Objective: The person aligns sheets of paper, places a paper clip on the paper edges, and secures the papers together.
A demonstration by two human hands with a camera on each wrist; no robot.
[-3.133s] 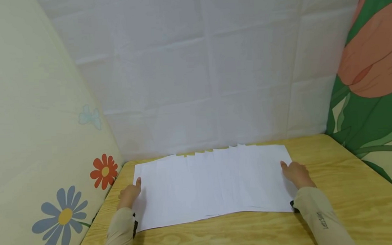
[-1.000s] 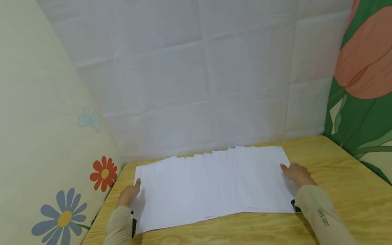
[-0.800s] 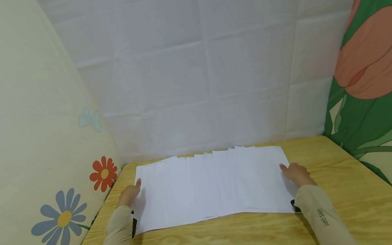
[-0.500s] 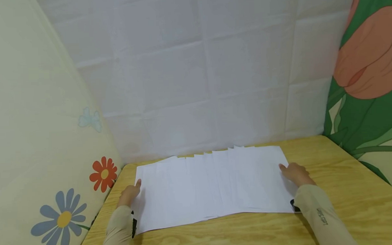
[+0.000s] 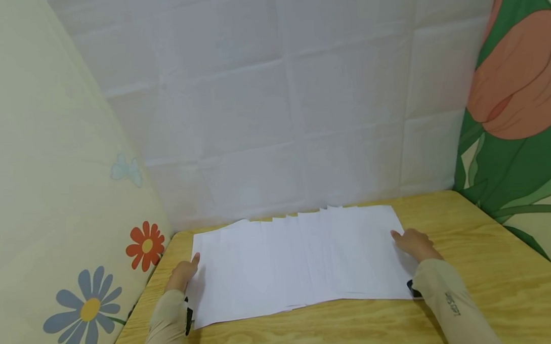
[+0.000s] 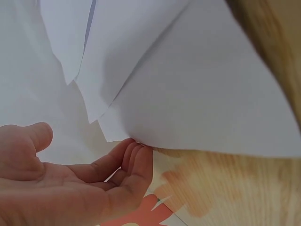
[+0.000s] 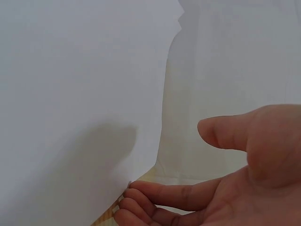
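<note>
Several overlapping white paper sheets (image 5: 297,262) lie fanned out in a wide row on the wooden table, their far edges stepped and uneven. At the left end of the row is my left hand (image 5: 184,274), thumb raised and apart. In the left wrist view, the fingertips of that left hand (image 6: 89,188) touch the edge of the outermost sheet (image 6: 202,89). My right hand (image 5: 413,243) is at the right end. The right wrist view has the right hand's fingertips (image 7: 134,193) against the sheet's edge (image 7: 80,70), with the thumb clear of the paper.
The yellowish wood-grain table (image 5: 483,251) extends to the right and in front of the sheets. A white creased cloth (image 5: 255,107) hangs behind. A cream panel with printed flowers (image 5: 147,246) stands at left, a green panel with a large tulip (image 5: 518,77) at right.
Both ends of the paper row have shifted slightly inward with the hands beside them, so the spread is a little narrower. The head view has also drifted slightly.
</note>
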